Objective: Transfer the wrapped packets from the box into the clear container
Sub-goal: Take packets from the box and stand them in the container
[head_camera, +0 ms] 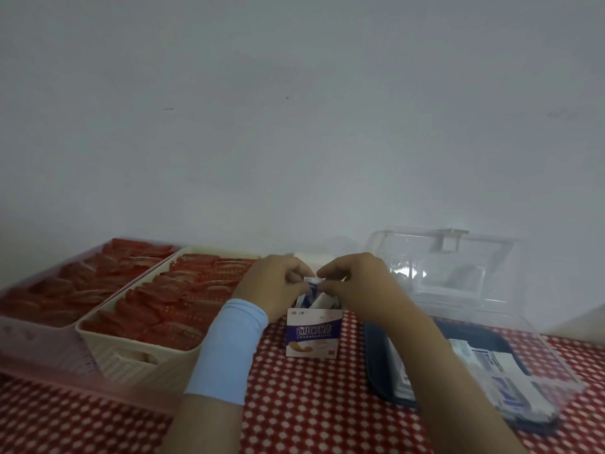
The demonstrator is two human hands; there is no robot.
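A small white and purple box (312, 334) stands upright in the middle of the red checked table, its top open. White and blue wrapped packets (316, 298) stick out of it. My left hand (273, 286) and my right hand (355, 283) meet just above the box, and the fingers of both pinch the packets at its mouth. The clear container (537, 365) lies at the right on a dark blue base, its lid (458, 267) raised behind it. Several wrapped packets (494, 368) lie inside it.
Two baskets stand at the left, a cream one (137, 355) and a pink one (42, 348), both filled with red wrapped items. A grey wall rises right behind the table. The checked tablecloth (311, 404) shows between the box and the near edge.
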